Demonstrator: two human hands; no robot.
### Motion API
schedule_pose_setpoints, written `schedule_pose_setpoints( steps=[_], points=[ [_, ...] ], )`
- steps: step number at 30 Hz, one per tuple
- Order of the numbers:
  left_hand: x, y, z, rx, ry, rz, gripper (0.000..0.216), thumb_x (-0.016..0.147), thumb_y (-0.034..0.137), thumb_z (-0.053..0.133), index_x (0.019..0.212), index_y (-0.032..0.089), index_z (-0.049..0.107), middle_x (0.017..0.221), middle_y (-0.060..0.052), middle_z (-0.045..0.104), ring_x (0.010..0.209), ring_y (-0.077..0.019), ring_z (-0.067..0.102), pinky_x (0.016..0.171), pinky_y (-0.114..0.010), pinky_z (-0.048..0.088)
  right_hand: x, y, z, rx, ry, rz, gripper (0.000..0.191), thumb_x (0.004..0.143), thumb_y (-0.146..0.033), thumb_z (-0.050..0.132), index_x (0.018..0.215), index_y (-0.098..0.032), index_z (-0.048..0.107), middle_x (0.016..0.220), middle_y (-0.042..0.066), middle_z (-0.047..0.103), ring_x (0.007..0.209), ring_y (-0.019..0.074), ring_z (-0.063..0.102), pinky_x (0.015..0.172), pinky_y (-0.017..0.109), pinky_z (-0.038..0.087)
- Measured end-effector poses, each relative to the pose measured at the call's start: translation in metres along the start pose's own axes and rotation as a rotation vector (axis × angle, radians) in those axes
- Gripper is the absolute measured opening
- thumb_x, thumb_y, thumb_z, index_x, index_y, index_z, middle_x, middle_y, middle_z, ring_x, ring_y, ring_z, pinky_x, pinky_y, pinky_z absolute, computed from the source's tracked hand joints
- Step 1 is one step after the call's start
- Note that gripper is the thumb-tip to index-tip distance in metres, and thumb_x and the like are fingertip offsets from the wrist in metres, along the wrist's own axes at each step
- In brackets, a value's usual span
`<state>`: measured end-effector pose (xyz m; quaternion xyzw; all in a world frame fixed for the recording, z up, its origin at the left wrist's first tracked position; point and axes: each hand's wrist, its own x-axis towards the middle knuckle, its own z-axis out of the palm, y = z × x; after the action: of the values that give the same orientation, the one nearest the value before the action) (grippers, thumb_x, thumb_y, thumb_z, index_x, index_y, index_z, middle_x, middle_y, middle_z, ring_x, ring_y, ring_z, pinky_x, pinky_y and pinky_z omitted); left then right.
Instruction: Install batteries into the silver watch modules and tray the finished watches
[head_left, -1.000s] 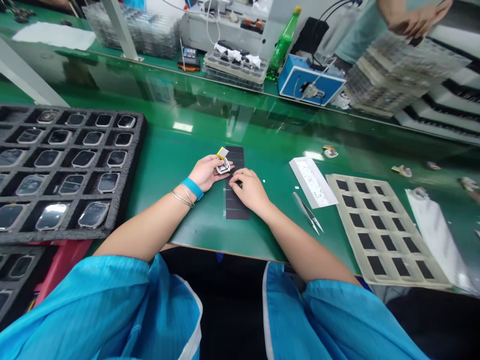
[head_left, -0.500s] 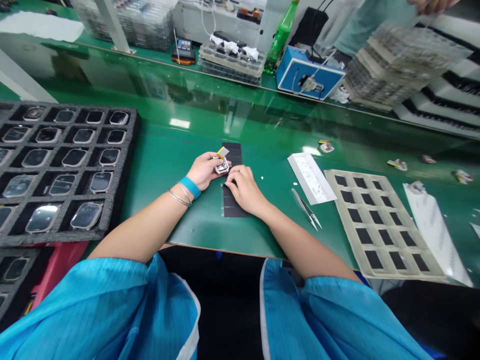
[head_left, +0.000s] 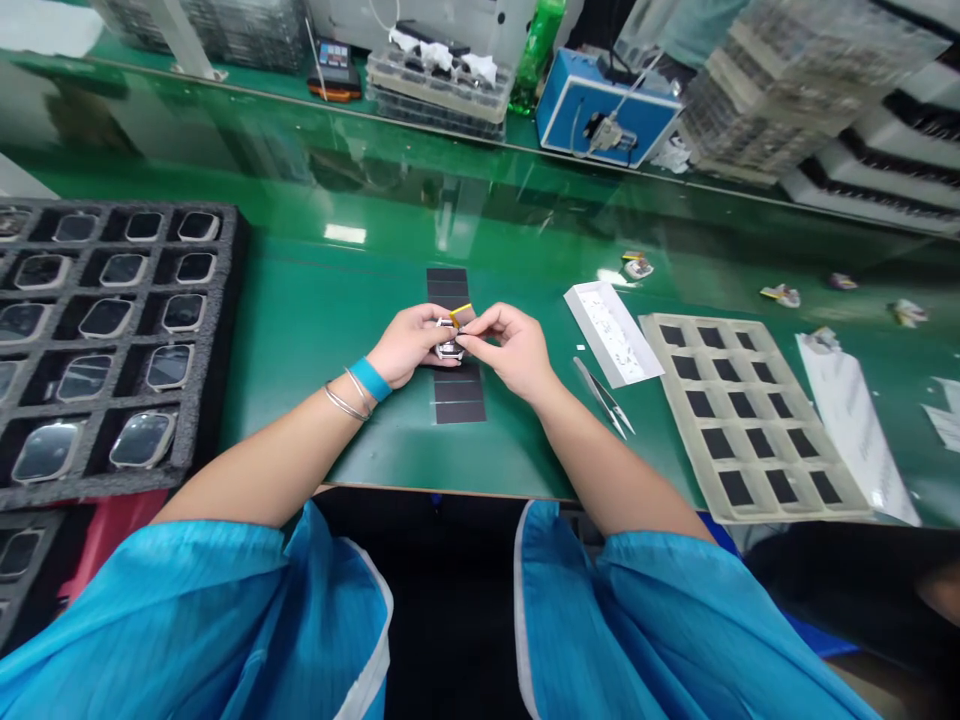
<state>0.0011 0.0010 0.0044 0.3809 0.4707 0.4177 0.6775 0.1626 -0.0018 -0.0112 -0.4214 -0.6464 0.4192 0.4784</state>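
Note:
My left hand (head_left: 409,345) is closed around a small silvery watch part (head_left: 450,350), from which a flap with a yellow edge (head_left: 463,316) stands up. Thumb and forefinger of my right hand (head_left: 514,350) pinch together right at that part. Something small and dark shows at the fingertips, too small to name. Beneath both hands a strip of black adhesive pieces (head_left: 459,398) on clear backing lies on the green table. Tweezers (head_left: 602,400) rest to the right, beside a white box (head_left: 615,335) with small white bits in it.
On the left stands a black foam tray (head_left: 236,270) of smartwatches. A cream compartment tray (head_left: 679,425) with black squares lies at right, near several loose watch parts (head_left: 637,265). Behind, a shelf carries a blue box (head_left: 559,110), a green bottle (head_left: 536,60) and stacked clear trays (head_left: 439,100).
My right hand has lifted from the black strip up to the watch part in my left hand. The view has shifted slightly, while my left hand keeps its hold.

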Motion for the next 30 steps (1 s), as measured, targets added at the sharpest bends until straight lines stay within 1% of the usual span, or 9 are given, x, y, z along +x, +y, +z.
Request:
schedule_pose_setpoints(
  steps=[5, 14, 16, 20, 22, 26, 30],
  points=[
    [-0.0012, 0.0014, 0.0016, -0.007, 0.002, -0.016, 0.017, 0.071, 0.008, 0.068, 0.081, 0.013, 0.055, 0.063, 0.001, 0.063, 0.054, -0.0098, 0.061, 0.053, -0.025, 0.059, -0.0002, -0.0012, 0.0016, 0.012, -0.014, 0.019, 0.028, 0.069, -0.032, 0.078, 0.077, -0.020, 0.054, 0.077, -0.002, 0.070, 0.072, 0.0127, 0.066, 0.071, 0.027, 0.050],
    [-0.0018, 0.0022, 0.0024, -0.016, 0.012, -0.022, 0.014, 0.073, 0.007, 0.066, 0.080, 0.012, 0.055, 0.064, 0.001, 0.062, 0.054, -0.0088, 0.060, 0.053, -0.024, 0.059, -0.0015, -0.0012, 0.0052, -0.031, -0.003, 0.009, 0.026, 0.069, -0.029, 0.076, 0.076, -0.020, 0.052, 0.078, -0.001, 0.070, 0.074, 0.0136, 0.067, 0.073, 0.029, 0.052],
    [-0.0011, 0.0017, 0.0016, -0.017, 0.010, -0.014, 0.015, 0.072, 0.007, 0.067, 0.080, 0.012, 0.055, 0.064, 0.000, 0.063, 0.054, -0.0095, 0.061, 0.054, -0.025, 0.059, -0.0024, -0.0022, 0.0054, -0.036, 0.022, -0.006, 0.026, 0.070, -0.029, 0.076, 0.076, -0.020, 0.052, 0.078, -0.002, 0.069, 0.075, 0.0137, 0.067, 0.074, 0.029, 0.052],
    [-0.0003, 0.0009, 0.0013, -0.010, 0.015, -0.016, 0.016, 0.072, 0.006, 0.067, 0.082, 0.012, 0.056, 0.066, -0.001, 0.064, 0.057, -0.0119, 0.064, 0.053, -0.025, 0.059, -0.0036, -0.0040, 0.0046, -0.080, 0.136, -0.076, 0.024, 0.073, -0.029, 0.074, 0.075, -0.021, 0.052, 0.079, -0.001, 0.068, 0.079, 0.0138, 0.067, 0.079, 0.030, 0.053],
    [-0.0004, 0.0009, 0.0017, -0.009, 0.018, -0.021, 0.014, 0.073, 0.005, 0.065, 0.081, 0.012, 0.056, 0.065, -0.001, 0.063, 0.057, -0.0116, 0.063, 0.053, -0.025, 0.059, -0.0032, -0.0040, 0.0039, -0.054, 0.109, -0.061, 0.025, 0.072, -0.030, 0.075, 0.076, -0.021, 0.052, 0.079, -0.001, 0.068, 0.078, 0.0140, 0.067, 0.078, 0.030, 0.053],
    [-0.0012, 0.0019, 0.0024, -0.012, 0.014, -0.029, 0.011, 0.075, 0.005, 0.063, 0.079, 0.012, 0.056, 0.064, 0.001, 0.062, 0.052, -0.0088, 0.060, 0.052, -0.023, 0.058, -0.0016, -0.0021, 0.0031, 0.007, -0.027, 0.012, 0.028, 0.069, -0.029, 0.077, 0.076, -0.020, 0.051, 0.077, -0.001, 0.069, 0.073, 0.0141, 0.067, 0.071, 0.028, 0.051],
    [-0.0011, 0.0023, 0.0027, -0.010, 0.026, -0.037, 0.014, 0.072, 0.006, 0.066, 0.079, 0.012, 0.056, 0.064, 0.000, 0.062, 0.053, -0.0094, 0.060, 0.052, -0.024, 0.058, -0.0021, -0.0004, 0.0039, -0.036, -0.034, -0.008, 0.024, 0.071, -0.026, 0.075, 0.076, -0.020, 0.052, 0.079, -0.001, 0.070, 0.075, 0.0142, 0.067, 0.073, 0.029, 0.051]
  ],
)
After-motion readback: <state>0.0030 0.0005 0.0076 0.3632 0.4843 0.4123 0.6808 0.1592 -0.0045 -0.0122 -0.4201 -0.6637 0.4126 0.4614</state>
